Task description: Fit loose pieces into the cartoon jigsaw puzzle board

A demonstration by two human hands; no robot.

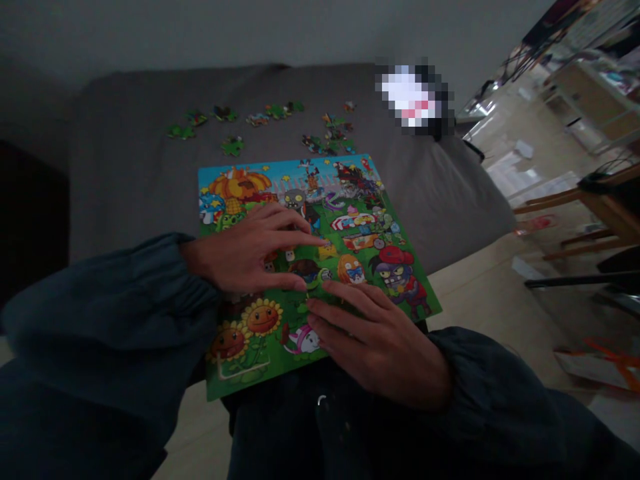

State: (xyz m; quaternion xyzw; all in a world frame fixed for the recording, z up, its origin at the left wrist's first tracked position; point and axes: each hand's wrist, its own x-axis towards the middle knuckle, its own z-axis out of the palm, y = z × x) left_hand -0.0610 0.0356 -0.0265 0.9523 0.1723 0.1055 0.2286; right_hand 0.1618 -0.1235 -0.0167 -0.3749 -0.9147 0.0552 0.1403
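Note:
A colourful cartoon jigsaw board lies before me, its near edge by my lap. Sunflowers, a pumpkin and zombie figures are printed on it. My left hand rests over its left-middle part, palm down, with thumb and forefinger spread apart. From the near right, my right hand reaches over the lower middle, fingers stretched out on the picture. The right fingertips come close to the left thumb, beside a green plant figure. I see nothing held in either hand; what lies beneath the palms is hidden.
Loose jigsaw pieces lie scattered beyond the board on a grey cloth-covered surface, with a cluster of pieces towards the right. A pixelated object stands at the back right. Wooden furniture is on the right over the pale floor.

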